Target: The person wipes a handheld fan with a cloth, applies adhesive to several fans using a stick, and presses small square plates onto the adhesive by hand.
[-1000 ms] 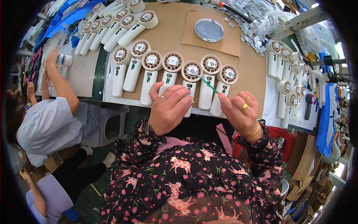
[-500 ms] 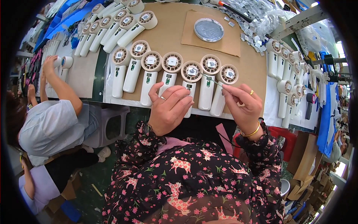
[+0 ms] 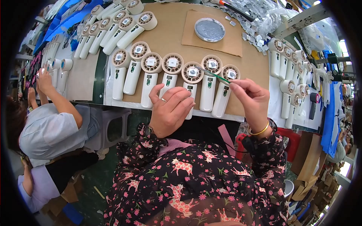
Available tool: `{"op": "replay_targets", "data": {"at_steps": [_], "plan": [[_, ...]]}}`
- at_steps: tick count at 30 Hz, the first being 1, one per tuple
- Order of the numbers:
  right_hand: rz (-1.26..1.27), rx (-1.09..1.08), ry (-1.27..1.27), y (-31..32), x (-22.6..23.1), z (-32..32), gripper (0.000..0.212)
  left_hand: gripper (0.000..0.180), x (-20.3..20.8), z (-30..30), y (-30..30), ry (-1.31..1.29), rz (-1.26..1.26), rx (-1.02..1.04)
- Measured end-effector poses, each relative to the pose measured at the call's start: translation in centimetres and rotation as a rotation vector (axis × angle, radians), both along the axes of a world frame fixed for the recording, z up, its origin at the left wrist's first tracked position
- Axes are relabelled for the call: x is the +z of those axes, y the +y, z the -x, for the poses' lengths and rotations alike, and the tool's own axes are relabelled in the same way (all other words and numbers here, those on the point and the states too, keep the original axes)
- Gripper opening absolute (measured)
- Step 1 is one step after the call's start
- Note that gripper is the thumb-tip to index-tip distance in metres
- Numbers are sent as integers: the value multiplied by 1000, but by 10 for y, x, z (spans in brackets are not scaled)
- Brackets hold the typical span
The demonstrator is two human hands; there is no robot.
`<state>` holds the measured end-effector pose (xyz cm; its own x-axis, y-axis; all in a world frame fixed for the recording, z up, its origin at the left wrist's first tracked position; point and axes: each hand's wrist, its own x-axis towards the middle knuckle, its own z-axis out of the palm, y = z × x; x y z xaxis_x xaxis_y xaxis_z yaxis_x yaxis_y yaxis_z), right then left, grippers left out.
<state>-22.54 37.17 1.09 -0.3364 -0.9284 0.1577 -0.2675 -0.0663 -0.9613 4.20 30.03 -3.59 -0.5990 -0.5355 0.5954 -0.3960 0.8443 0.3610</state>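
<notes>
Green stick (image 3: pixel 220 78), clamped in the right fingers (image 3: pixel 239 86), has shifted rightward; left fingers (image 3: pixel 177 98): cannot tell.

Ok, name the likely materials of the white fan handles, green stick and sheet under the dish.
White fan handles: probably plastic, slightly glossy, with soft highlights. Green stick: perhaps plastic, from its bright colour; too thin to judge finish. Sheet: apparently cardboard, matt, flat and brown.

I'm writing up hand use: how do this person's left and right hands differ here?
The right hand pinches a thin green stick; the left hand lies over a fan's handle. The right hand has a gold bangle at its wrist; the left hand shows a ring. Both are ungloved.
</notes>
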Motion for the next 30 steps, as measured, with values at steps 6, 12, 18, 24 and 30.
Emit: {"op": "replay_targets", "data": {"at_steps": [6,12,18,24,30], "plan": [[-91,-179,-136,-41,29,26,21,24,6,-2,3,1,-7,11],[-252,-168,-105,-102,8,86,25,27,9,-14,-1,22,19,60],[-342,-146,-62,-129,1,99,24,26,9,-26,-5,-24,15,143],[-412,-121,-23,-139,1,102,22,27,5,-28,-10,-1,-19,131],[-450,-60,-129,-142,1,102,18,30,-3,-25,-17,103,-16,61]]}}
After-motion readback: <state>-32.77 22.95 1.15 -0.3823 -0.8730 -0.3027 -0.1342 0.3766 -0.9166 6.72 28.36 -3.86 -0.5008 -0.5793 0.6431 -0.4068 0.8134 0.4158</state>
